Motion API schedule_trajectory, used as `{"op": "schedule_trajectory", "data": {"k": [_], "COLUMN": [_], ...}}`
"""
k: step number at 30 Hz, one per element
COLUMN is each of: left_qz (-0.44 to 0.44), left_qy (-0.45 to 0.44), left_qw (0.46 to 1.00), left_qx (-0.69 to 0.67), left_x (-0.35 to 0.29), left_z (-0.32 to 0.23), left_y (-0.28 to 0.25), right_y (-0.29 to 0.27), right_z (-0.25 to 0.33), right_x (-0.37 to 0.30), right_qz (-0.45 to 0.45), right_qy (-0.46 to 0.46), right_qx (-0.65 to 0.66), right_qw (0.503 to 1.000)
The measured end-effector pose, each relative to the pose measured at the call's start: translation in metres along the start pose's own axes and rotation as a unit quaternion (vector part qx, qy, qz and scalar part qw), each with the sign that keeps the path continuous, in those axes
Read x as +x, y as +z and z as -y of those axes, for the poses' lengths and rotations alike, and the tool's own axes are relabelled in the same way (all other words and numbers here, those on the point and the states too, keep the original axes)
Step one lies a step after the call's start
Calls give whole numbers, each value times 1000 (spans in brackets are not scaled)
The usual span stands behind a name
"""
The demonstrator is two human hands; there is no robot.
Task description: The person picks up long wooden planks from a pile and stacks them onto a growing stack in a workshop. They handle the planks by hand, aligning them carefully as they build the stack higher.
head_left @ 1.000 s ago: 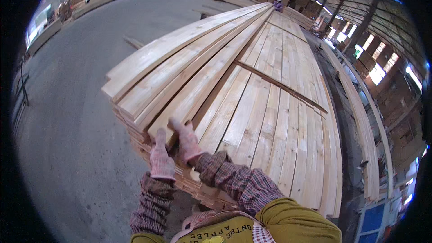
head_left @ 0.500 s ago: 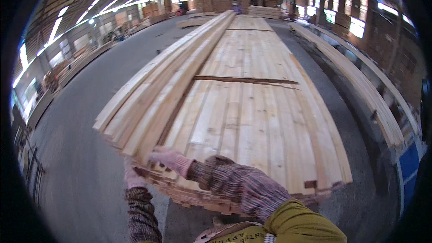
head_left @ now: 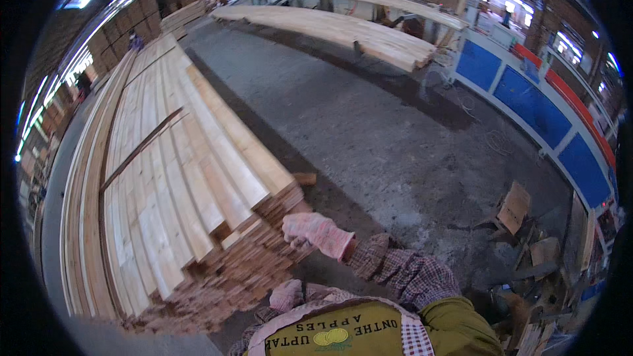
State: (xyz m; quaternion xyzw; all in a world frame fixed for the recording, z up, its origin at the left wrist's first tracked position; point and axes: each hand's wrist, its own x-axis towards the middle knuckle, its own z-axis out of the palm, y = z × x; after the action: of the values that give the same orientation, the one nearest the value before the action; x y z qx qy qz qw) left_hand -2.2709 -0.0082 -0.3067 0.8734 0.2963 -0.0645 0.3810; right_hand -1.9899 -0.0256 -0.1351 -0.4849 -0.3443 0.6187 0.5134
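Pale pink gloves are worn on both hands; the right hand [head_left: 318, 234] is held with fingers bent, just beside the near right corner of the plank stack [head_left: 158, 191], while the left hand [head_left: 287, 295] is seen low, partly hidden, by the front of the olive garment [head_left: 379, 333]. Whether anything is gripped by either hand cannot be told. Most of the space to the right is taken up by the grey floor [head_left: 369, 132]. The left side is filled by the stack, stretched lengthwise into the distance, its uneven near ends faced toward the wearer. Farther off, long boards [head_left: 330, 29] are laid in a row, and a blue-panelled machine [head_left: 531, 102] is set at the right. Across the stack's top, a dark strip [head_left: 142, 149] is seen. Cardboard [head_left: 514, 207] is left on the floor at the right, and a small wood block [head_left: 304, 178] is shown beside the stack.
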Motion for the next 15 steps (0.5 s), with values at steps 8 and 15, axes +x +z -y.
{"op": "schedule_trajectory", "data": {"k": [8, 15], "left_qz": [73, 201], "left_qy": [-30, 29], "left_qw": [969, 924], "left_qx": [-236, -324], "left_x": [178, 450], "left_z": [-3, 1], "left_y": [-17, 80], "right_y": [-191, -316], "right_z": [-53, -128], "right_x": [-7, -171], "right_qz": [-263, -516], "right_qy": [64, 199], "right_qx": [-21, 111], "right_qw": [962, 826]}}
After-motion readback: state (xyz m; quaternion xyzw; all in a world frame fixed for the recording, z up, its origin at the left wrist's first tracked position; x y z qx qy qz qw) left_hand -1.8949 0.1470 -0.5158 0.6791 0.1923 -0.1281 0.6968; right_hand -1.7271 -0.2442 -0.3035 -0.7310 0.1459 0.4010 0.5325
